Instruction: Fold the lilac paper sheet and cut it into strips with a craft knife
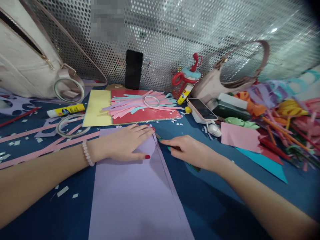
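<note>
Clutching a green tool (168, 145), right hand (188, 151) flanks left hand (125, 141), flat on purple paper (135, 200); glue stick (71, 109) lettering illegible.

A single-strand bracelet (87, 153) of small, round, pale pink beads circles the wrist of the left hand (127, 142). Glossy, deep red polish coats that hand's rounded thumbnail (147, 156). Both slender forearms (50, 176) are bare to the edges of the view.

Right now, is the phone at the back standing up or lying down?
Standing up: the black phone has its short end down.
</note>
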The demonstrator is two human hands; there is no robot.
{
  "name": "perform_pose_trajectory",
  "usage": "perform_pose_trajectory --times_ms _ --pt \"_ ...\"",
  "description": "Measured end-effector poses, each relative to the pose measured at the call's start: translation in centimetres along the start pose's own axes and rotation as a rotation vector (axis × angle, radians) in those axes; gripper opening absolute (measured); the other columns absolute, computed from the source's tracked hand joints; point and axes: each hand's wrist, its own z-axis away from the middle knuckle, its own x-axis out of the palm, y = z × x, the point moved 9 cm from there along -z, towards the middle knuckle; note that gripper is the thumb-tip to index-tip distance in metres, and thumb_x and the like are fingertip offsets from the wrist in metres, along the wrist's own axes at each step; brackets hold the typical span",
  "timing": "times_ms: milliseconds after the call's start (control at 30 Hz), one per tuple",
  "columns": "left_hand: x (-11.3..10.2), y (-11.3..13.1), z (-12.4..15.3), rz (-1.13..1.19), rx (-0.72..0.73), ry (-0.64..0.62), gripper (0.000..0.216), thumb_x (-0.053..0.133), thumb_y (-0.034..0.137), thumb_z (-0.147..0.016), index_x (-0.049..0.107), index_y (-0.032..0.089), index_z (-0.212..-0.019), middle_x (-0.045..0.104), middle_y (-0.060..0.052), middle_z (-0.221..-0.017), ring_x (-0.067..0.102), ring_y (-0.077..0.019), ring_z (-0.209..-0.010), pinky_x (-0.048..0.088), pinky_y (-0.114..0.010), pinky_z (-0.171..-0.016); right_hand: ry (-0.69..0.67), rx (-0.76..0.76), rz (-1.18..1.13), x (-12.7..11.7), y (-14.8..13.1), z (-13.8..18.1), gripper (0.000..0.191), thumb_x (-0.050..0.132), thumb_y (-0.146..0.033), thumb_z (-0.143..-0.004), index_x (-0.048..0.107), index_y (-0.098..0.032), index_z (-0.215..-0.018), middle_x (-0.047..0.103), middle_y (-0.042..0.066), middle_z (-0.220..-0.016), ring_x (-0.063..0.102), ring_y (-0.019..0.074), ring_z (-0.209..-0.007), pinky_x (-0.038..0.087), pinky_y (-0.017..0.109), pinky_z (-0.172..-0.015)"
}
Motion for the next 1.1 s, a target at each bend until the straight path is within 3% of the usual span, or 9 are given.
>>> perform_pose_trajectory --times_ms 167,433,800,933,1100 --pt "0.11 -0.98 -0.44 0.0 -0.092 0.015 0.075 0.026 0.066 -0.094 0.03 0.015 -0.149 0.022 -0.011 -0.157 0.021 -0.0292 -0.143 0.018 -0.043 -0.114 -0.007 0.015 0.018 0.12 -0.13 0.11 0.048 0.044 -0.015 -0.085 0.06 -0.022 -0.13 0.071 0.005 -0.113 0.067 0.02 -0.093 0.048 0.028 -0.08" --pt "0.22 -0.68 -0.52 -0.013 -0.081 -0.037 0.077 0.023 0.068 -0.094 0.028 0.016 -0.15 0.019 -0.012 -0.158 0.017 -0.0309 -0.145 0.016 -0.047 -0.114 0.006 0.031 0.016 0.37 0.14 0.17 0.048 0.042 -0.016 -0.086 0.059 -0.021 -0.131 0.071 0.008 -0.111 0.067 0.0217 -0.091 0.047 0.03 -0.08" --pt "0.24 -0.71 -0.41 -0.033 -0.074 0.014 0.073 0.027 0.065 -0.095 0.029 0.018 -0.15 0.021 -0.011 -0.157 0.019 -0.0297 -0.144 0.017 -0.044 -0.114 0.043 0.012 0.041 0.3 -0.46 -0.01 0.046 0.043 -0.015 -0.086 0.061 -0.018 -0.129 0.071 0.008 -0.11 0.067 0.0213 -0.094 0.047 0.028 -0.081" --pt "0.27 -0.95 -0.34 -0.026 -0.1 0.024 0.075 0.022 0.064 -0.096 0.025 0.013 -0.151 0.021 -0.011 -0.157 0.021 -0.0265 -0.144 0.016 -0.041 -0.115 0.071 -0.042 0.02 0.48 -0.68 0.01 0.047 0.044 -0.013 -0.085 0.061 -0.017 -0.128 0.073 0.007 -0.104 0.067 0.0187 -0.087 0.047 0.026 -0.077" --pt "0.44 -1.2 -0.28 -0.017 -0.125 0.012 0.075 0.024 0.063 -0.096 0.026 0.011 -0.15 0.022 -0.01 -0.157 0.021 -0.0261 -0.144 0.016 -0.04 -0.116 0.081 -0.036 -0.01 0.78 -0.24 -0.35 0.048 0.042 -0.014 -0.085 0.059 -0.016 -0.131 0.072 0.008 -0.11 0.067 0.0207 -0.092 0.047 0.029 -0.081"
